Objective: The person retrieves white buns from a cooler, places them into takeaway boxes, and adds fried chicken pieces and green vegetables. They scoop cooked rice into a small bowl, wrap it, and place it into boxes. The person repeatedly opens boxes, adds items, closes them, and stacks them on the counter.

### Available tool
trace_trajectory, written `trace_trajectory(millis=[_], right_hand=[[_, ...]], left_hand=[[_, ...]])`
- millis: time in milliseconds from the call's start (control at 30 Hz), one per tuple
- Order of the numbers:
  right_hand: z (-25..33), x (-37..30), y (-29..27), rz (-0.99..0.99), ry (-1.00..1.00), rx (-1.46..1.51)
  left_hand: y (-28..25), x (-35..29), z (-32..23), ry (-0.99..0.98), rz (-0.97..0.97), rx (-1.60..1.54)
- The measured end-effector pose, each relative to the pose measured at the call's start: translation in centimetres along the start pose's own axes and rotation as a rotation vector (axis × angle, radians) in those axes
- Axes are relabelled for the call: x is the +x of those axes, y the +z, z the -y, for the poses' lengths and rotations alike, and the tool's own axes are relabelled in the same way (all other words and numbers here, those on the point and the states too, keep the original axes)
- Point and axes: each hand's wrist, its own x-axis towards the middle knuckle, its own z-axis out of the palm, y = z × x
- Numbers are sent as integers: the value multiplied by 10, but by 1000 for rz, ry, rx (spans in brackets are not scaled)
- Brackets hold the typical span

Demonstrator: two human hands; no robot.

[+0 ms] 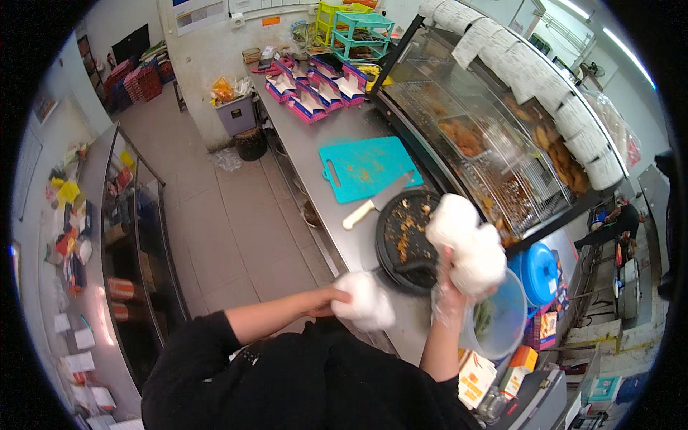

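My left hand is closed around a rounded white bundle in front of my body, at the counter's near edge. In my right hand, which wears a clear plastic glove, are more rounded white bundles, raised over the right side of a round black dish. Brown crumbs and scraps lie in that dish. A knife with a cream handle rests beside it, its blade reaching onto a turquoise cutting board scattered with crumbs. What the bundles contain is hidden.
A glass display case with fried food borders the counter's far right. Pink baskets with folded cartons stand at the back. Right of me are a clear tub, a blue lidded container and small boxes.
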Motion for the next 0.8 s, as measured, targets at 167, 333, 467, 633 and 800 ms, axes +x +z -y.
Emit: trace_trajectory(millis=[167,333,467,633,800], right_hand=[[-71,162,-126,-279,139,-243],[-116,333,-267,-306,294,-462],[-142,424,-325,-434,349,-671],[-143,475,-346,-720,464,-922],[-130,476,-347,-1196,167,-1121]], left_hand=[[-120,-56,-95,340,-273,-63],[-184,-123,-194,560,-622,-104],[-217,-164,-272,754,-715,-207],[-312,-199,-380,789,-784,-133],[-426,-197,-523,585,-651,46]])
